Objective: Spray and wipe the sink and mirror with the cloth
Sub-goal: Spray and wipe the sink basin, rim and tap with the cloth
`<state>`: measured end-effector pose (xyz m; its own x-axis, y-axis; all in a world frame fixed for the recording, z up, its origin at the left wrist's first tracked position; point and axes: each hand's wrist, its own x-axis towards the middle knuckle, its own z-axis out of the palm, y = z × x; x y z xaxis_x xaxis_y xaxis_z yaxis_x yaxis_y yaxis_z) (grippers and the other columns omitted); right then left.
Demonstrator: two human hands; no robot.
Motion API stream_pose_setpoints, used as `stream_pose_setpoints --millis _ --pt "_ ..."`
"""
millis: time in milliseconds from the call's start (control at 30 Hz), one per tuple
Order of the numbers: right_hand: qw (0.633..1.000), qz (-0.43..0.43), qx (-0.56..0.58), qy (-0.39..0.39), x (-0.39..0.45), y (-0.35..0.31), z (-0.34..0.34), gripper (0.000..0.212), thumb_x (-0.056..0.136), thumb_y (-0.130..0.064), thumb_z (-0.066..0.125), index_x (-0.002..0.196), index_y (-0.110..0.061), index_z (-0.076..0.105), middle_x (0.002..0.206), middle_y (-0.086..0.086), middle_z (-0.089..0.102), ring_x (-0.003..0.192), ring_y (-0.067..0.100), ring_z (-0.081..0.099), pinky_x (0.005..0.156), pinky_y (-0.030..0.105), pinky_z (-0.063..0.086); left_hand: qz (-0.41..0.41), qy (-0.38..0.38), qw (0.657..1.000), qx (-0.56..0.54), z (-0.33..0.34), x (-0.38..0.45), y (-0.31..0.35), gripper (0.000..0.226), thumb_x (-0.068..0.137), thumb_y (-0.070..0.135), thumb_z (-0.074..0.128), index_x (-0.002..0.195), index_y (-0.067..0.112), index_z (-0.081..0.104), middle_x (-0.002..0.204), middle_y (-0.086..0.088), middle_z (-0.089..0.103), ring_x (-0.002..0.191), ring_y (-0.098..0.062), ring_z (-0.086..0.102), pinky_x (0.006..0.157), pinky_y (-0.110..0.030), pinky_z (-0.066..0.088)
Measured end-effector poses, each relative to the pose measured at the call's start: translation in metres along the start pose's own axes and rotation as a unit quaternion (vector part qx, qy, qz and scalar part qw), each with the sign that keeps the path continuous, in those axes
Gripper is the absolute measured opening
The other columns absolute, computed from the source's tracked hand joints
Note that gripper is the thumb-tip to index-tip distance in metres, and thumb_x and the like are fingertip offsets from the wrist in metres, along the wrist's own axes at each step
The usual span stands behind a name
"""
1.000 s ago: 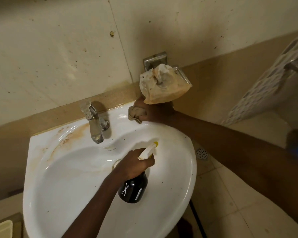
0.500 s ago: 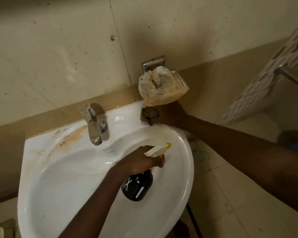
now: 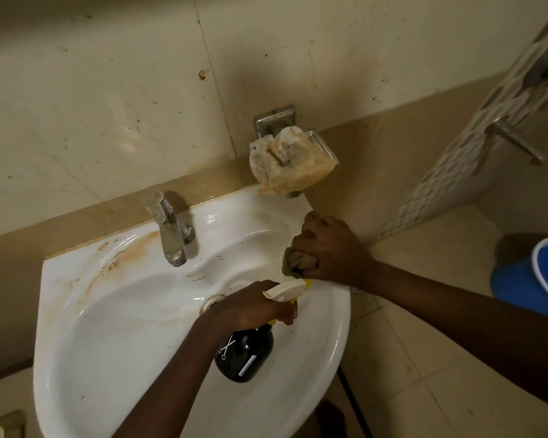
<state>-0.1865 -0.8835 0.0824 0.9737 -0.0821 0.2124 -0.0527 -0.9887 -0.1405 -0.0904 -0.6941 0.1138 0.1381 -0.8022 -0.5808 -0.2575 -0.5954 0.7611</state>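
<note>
Right hand [image 3: 332,248] bunching cloth [image 3: 295,263] on sink [image 3: 336,349] rim; left hand [image 3: 253,306] gripping spray bottle [image 3: 244,355]

Stained beige wall [image 3: 92,90], tiled floor [image 3: 424,358]

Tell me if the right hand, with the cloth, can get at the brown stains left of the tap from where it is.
Probably yes. The right hand holds the cloth on the sink's right rim. Only the tap stands between it and the stains; passing in front of it looks clear.
</note>
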Motion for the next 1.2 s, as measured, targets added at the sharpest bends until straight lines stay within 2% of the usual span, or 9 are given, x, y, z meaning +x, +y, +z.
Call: stream_pose_setpoints --millis 133,267,467,633,767,933,1033,1133,1200 --pt "0.999 0.023 -0.031 -0.005 0.046 0.000 0.001 0.038 0.075 -0.051 0.062 0.088 -0.016 0.068 0.094 0.011 0.062 0.085 0.032 0.058 0.068 0.038 0.049 -0.010 0.039 0.999 -0.020 0.000 -0.003 -0.003 0.023 0.063 0.039 0.061 0.075 0.023 0.070 0.077 0.001 0.075 0.083 -0.020 0.069 0.073 -0.032 0.050" --pt "0.999 0.030 -0.021 -0.003 0.060 0.001 0.003 0.034 0.073 -0.043 0.069 0.088 -0.013 0.070 0.097 0.013 0.064 0.088 0.036 0.059 0.071 0.043 0.049 -0.027 0.076 0.996 -0.043 0.010 -0.001 -0.003 0.032 0.057 0.039 0.064 0.073 0.012 0.069 0.065 -0.002 0.073 0.069 -0.016 0.067 0.070 -0.031 0.047" --pt "0.996 0.061 0.001 -0.064 -0.008 -0.016 -0.006 0.045 0.079 -0.056 0.047 0.098 -0.020 0.066 0.103 0.006 0.057 0.099 0.027 0.051 0.082 0.039 0.042 -0.030 0.018 0.999 0.012 0.012 -0.011 -0.002 0.015 0.067 0.040 0.063 0.075 0.031 0.071 0.078 0.013 0.072 0.082 -0.009 0.065 0.078 -0.029 0.047" --pt "0.991 0.132 0.014 -0.016 -0.069 -0.044 -0.006 0.042 0.075 -0.058 0.052 0.086 -0.020 0.066 0.089 0.001 0.061 0.087 0.023 0.053 0.075 0.036 0.042 -0.026 -0.005 0.997 0.073 0.008 -0.022 -0.004 0.018 0.063 0.046 0.061 0.073 0.033 0.069 0.093 0.000 0.071 0.093 -0.022 0.065 0.084 -0.040 0.049" --pt "0.986 0.107 -0.126 0.000 -0.022 -0.043 -0.005 0.037 0.071 -0.049 0.063 0.081 -0.014 0.066 0.086 0.008 0.061 0.079 0.029 0.058 0.061 0.035 0.047 -0.038 -0.003 0.997 0.060 0.005 -0.028 -0.009 0.024 0.062 0.042 0.061 0.079 0.028 0.071 0.092 0.004 0.074 0.097 -0.017 0.067 0.096 -0.043 0.048" --pt "0.977 0.001 -0.214 -0.014 0.037 -0.030 -0.002 0.028 0.076 -0.042 0.058 0.081 -0.015 0.064 0.089 0.010 0.063 0.094 0.035 0.062 0.061 0.036 0.046 -0.028 0.016 0.998 0.044 0.001 -0.036 -0.012 0.026 0.061 0.044 0.062 0.079 0.027 0.071 0.091 0.002 0.074 0.097 -0.019 0.067 0.097 -0.042 0.048" --pt "0.985 0.000 -0.173 -0.020 0.020 -0.028 0.000 0.030 0.069 -0.042 0.062 0.080 -0.015 0.064 0.090 0.012 0.062 0.092 0.035 0.060 0.061 0.036 0.044 -0.031 0.011 0.999 0.031 0.007 -0.042 -0.012 0.020 0.062 0.041 0.060 0.071 0.027 0.070 0.084 0.001 0.076 0.091 -0.016 0.069 0.083 -0.031 0.047" --pt "0.994 0.055 -0.092 0.016 -0.008 -0.026 0.003 0.033 0.065 -0.046 0.058 0.078 -0.016 0.065 0.093 0.013 0.060 0.081 0.032 0.056 0.060 0.035 0.044 -0.025 0.019 0.999 0.033 0.013 -0.045 -0.008 0.023 0.055 0.044 0.059 0.063 0.025 0.067 0.082 -0.007 0.075 0.081 -0.018 0.068 0.077 -0.034 0.048" --pt "0.995 0.074 -0.035 0.051 -0.017 -0.024 0.004 0.030 0.065 -0.044 0.060 0.076 -0.016 0.066 0.089 0.012 0.060 0.072 0.031 0.054 0.059 0.033 0.042 -0.021 0.005 0.999 0.040 0.016 -0.043 -0.006 0.023 0.059 0.043 0.062 0.070 0.023 0.068 0.084 -0.007 0.075 0.082 -0.018 0.069 0.081 -0.039 0.051"
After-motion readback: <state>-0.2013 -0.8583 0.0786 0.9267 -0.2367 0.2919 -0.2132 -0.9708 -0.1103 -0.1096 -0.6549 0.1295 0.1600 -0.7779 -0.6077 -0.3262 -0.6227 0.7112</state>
